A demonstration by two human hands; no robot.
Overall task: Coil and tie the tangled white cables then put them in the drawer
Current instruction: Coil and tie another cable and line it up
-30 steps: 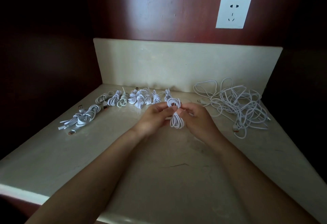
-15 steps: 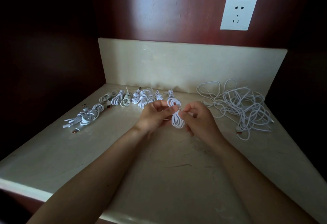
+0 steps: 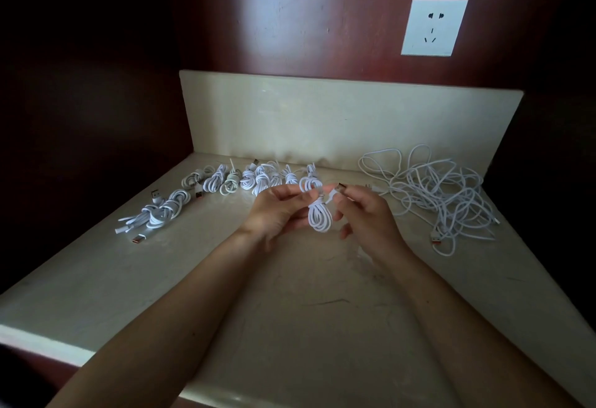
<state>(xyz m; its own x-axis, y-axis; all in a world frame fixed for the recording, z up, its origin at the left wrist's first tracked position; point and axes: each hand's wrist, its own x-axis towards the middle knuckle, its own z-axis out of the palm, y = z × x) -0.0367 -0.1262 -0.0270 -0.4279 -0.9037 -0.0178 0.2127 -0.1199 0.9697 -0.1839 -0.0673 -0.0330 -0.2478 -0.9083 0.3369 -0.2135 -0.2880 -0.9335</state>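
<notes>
the coiled cable (image 3: 320, 219) is gripped by the left hand (image 3: 275, 214) so its usb plug (image 3: 339, 188), pinched by the right hand (image 3: 371, 217), can seemingly be tucked through.

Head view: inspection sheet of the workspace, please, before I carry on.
Surface: pale stone counter, a few dark scuffs.
Job's things: coil held between the hands, above the counter; tied coils in a row at the back left; drawer not seen.
Clutter: nothing seen.
Hands: left hand grips the coil; right hand pinches its plug.
Cables: loose tangle on the counter, right of the hands.
Surroundings: backsplash; socket on the dark red wall, nothing plugged in.
</notes>
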